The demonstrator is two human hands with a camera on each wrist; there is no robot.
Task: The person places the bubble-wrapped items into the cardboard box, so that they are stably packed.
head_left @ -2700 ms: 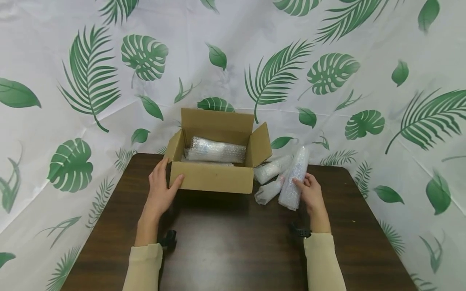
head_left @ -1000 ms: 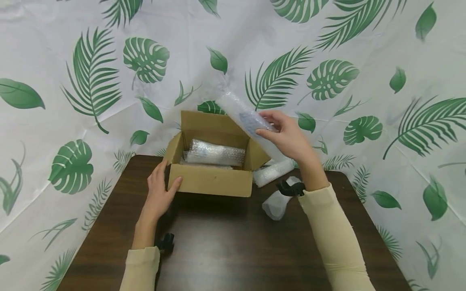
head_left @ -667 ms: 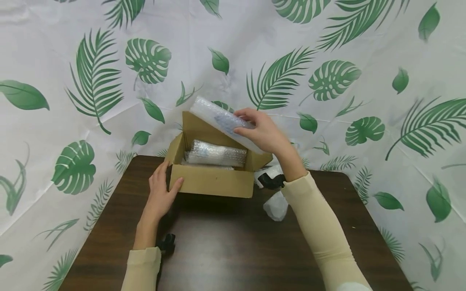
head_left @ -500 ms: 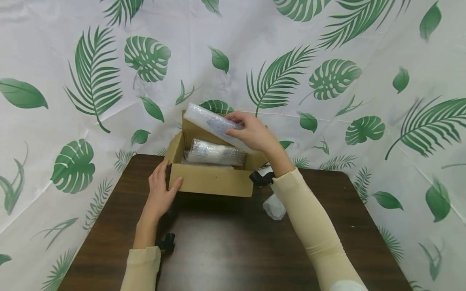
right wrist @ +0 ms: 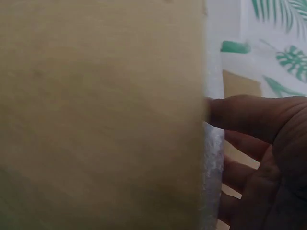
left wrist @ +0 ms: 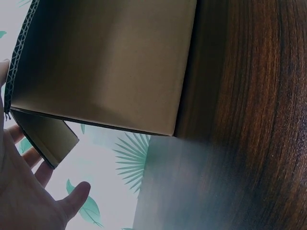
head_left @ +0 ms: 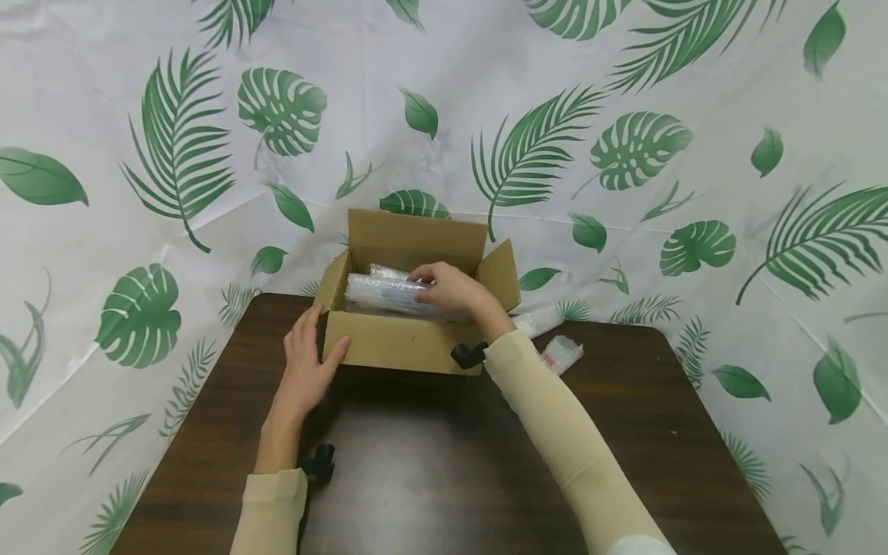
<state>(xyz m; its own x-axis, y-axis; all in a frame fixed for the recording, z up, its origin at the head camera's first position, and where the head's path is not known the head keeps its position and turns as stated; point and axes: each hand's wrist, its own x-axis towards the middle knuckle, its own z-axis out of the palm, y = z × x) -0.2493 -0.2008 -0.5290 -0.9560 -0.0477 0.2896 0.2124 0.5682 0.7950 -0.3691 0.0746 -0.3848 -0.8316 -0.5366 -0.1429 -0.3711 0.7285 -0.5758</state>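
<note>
An open cardboard box [head_left: 395, 339] stands on the table near its back edge. My left hand [head_left: 303, 366] holds the box's left front corner, thumb at the front and fingers behind the left flap [left wrist: 55, 141]. Inside the box, my right hand [head_left: 454, 289] grips a long bubble-wrapped package [head_left: 375, 291] from above. In the right wrist view the thumb presses one side of the bubble wrap [right wrist: 212, 158], with the fingers on the other, while the box's front panel [right wrist: 100, 115] hides much of it. Behind it another bubble-wrapped package [head_left: 387, 271] shows partly.
Right of the box lie a bubble-wrapped package [head_left: 537, 320] and a smaller one with a pinkish patch [head_left: 563, 354], partly covered by my right sleeve [head_left: 562, 424]. The dark wooden table [head_left: 409, 462] backs onto a leaf-print cloth [head_left: 444, 146].
My right hand has lifted the long package from the table right of the box, carried it left over the box and lowered it inside. My left hand has stayed on the box.
</note>
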